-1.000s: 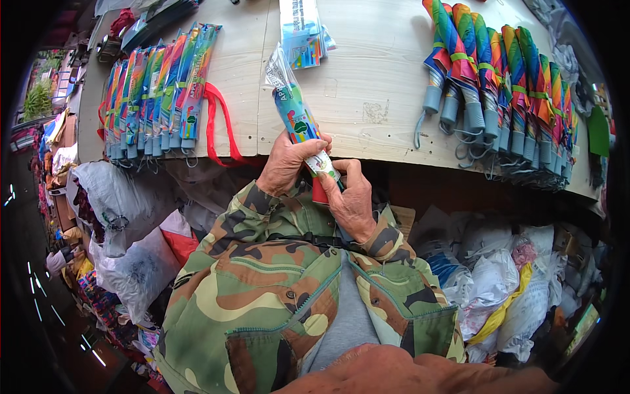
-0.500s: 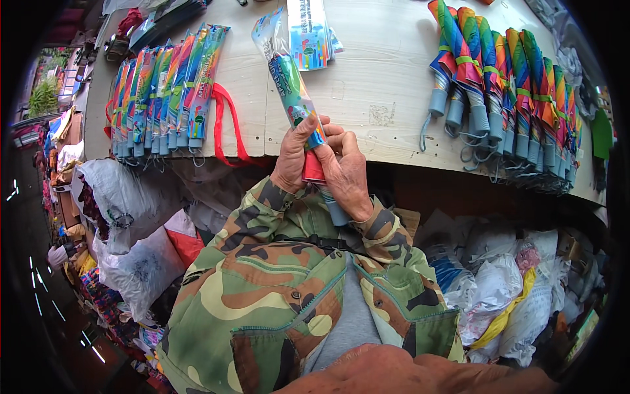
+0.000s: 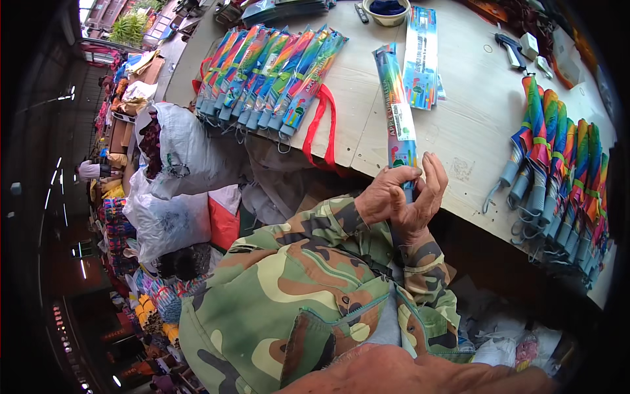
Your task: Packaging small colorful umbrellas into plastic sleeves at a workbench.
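A rainbow folding umbrella (image 3: 398, 98) in a printed clear sleeve with a white label stands out from my hands over the table edge. My left hand (image 3: 384, 195) closes round its lower end, the thumb lying across it. My right hand (image 3: 420, 203) cups the same end from the right, thumb against it and fingers curved upward. The handle is mostly hidden by my hands. Beyond the umbrella lies a stack of flat printed sleeves (image 3: 420, 62). A row of sleeved umbrellas (image 3: 262, 79) is at the left, beside a red strap (image 3: 321, 125).
Unsleeved rainbow umbrellas (image 3: 558, 164) with grey-blue handles line the table's right edge. At the back are a bowl (image 3: 387, 14) with dark contents and a glue gun (image 3: 510, 50). Stuffed white sacks (image 3: 190, 151) stand below the table at the left.
My view has turned left, so the table appears tilted. The umbrella now fills the sleeve's formerly loose top, and the red part between my hands is out of sight. My right fingers have lifted.
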The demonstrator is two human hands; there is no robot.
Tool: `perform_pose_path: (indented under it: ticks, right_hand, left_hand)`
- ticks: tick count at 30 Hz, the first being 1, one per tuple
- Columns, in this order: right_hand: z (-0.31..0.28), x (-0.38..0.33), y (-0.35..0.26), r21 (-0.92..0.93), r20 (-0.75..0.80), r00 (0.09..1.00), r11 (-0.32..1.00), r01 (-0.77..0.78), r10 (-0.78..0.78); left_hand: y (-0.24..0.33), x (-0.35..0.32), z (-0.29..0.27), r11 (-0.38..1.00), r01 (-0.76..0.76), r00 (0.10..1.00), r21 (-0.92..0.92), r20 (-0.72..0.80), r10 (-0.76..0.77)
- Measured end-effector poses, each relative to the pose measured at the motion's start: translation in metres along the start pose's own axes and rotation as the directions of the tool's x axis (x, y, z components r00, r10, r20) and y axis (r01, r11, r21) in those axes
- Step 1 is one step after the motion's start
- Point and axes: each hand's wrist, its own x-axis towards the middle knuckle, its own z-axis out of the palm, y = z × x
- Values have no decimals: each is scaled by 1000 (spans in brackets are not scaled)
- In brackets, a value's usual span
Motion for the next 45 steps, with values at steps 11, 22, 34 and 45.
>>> perform_pose_path:
  ticks: [11, 22, 34, 45]
  right_hand:
    - [-37, -4, 4, -215, 183, 983, 975, 64, -24]
    - [-182, 22, 78, -796, 110, 994, 598, 96, -13]
    - [-280, 92, 117, -977, -188, 978, 118, -177, -92]
    - [-412, 136, 170, -947, -319, 941, -93, -309, 116]
  left_hand:
    - [142, -29, -40, 761, -98, 865, 641, -324, 384]
    - [340, -61, -204, -199, 883, 248, 426, -61, 967]
    - [426, -111, -355, 118, 814, 73, 568, -303, 950]
    - [374, -78, -327, -14, 891, 98, 453, -163, 982]
